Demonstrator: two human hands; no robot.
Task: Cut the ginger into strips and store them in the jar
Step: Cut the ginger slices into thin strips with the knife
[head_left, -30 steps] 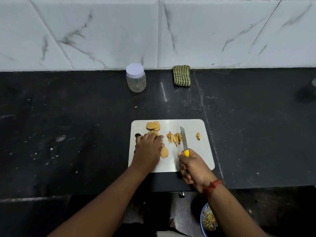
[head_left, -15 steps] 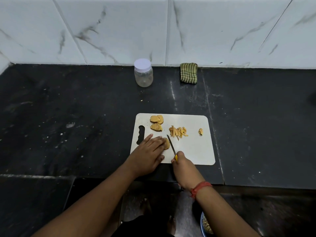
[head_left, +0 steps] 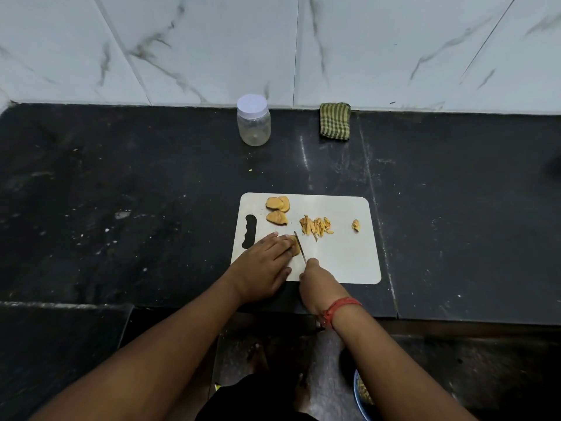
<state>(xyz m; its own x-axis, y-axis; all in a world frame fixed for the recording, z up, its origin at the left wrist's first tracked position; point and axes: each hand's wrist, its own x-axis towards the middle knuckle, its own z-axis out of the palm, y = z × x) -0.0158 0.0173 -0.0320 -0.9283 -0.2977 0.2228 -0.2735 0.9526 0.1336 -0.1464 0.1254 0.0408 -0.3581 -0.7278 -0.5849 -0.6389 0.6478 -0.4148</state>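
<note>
A white cutting board (head_left: 343, 259) lies on the black counter. My left hand (head_left: 267, 262) presses a ginger slice (head_left: 295, 250) flat on the board with straight fingers. My right hand (head_left: 315, 281) grips a knife (head_left: 300, 246), its blade resting against the slice's right edge; the handle is hidden in my fist. Three more ginger slices (head_left: 277, 210) lie at the board's far left. A pile of cut ginger strips (head_left: 315, 226) sits mid-board, with a small scrap (head_left: 355, 225) to its right. The clear jar (head_left: 253, 120) with a white lid stands closed by the wall.
A folded green striped cloth (head_left: 334, 120) lies against the marble wall, right of the jar. The counter's front edge runs just below the board. A blue bowl (head_left: 362, 396) with scraps sits low at the bottom right, below the counter.
My left hand drew a slice back from the far slices and now pins it. The knife swung left from beside the strips and its blade came down onto that slice.
</note>
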